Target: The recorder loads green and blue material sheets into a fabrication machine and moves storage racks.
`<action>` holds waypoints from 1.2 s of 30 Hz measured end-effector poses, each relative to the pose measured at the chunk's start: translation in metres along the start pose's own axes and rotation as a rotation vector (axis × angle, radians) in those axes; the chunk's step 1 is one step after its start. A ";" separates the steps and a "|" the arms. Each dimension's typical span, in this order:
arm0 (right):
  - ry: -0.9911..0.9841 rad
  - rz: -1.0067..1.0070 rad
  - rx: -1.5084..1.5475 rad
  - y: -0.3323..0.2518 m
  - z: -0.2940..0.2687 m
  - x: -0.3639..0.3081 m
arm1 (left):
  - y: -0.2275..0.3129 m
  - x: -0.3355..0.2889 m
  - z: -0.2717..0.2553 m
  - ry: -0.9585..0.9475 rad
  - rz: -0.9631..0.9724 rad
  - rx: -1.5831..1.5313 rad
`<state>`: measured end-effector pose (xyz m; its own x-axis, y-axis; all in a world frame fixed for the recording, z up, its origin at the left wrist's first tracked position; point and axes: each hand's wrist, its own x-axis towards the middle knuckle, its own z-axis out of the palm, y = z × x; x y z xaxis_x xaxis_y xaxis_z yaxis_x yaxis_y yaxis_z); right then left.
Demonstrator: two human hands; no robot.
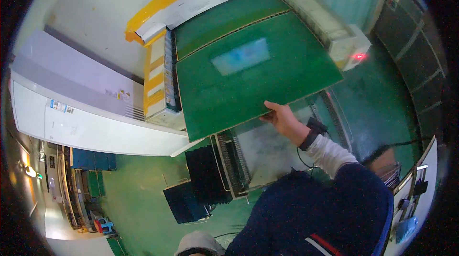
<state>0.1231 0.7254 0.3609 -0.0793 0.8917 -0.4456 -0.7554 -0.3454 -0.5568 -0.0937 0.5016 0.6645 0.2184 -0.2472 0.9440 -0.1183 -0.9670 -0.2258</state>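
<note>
Panel (229, 101), flat and green, spans the centre of the frame, its near edge pinched in the right hand (285, 121): the fingers (271, 106) hold it thumb on top, the rest mostly hidden beneath. The left hand is out of view. One grip near the edge's middle could let it swivel, so keep it level and square to the yellow-and-white side rail (153, 74); a second hand at a corner would steady it. On the white appliance (105, 129) at left, a blue-and-white label (61, 106) and yellow stickers (123, 94) carry print too small to read; a red readout (358, 57), upper right, is blurred.
</note>
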 end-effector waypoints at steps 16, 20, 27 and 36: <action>0.030 0.022 -0.019 -0.004 0.001 0.013 | -0.026 0.003 0.007 -0.014 -0.114 -0.153; -0.025 0.069 0.027 -0.008 -0.001 0.019 | -0.021 0.002 0.024 0.082 -0.171 0.042; -0.011 0.051 -0.015 -0.008 0.005 0.021 | -0.107 0.038 0.002 -0.352 0.117 -0.756; -0.075 0.055 -0.023 -0.015 0.002 0.033 | -0.037 0.004 0.015 0.151 -0.166 0.202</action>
<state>0.1307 0.7608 0.3555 -0.1697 0.8902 -0.4229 -0.7336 -0.4006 -0.5489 -0.0735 0.5356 0.6727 0.0707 -0.0877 0.9936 0.1057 -0.9899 -0.0949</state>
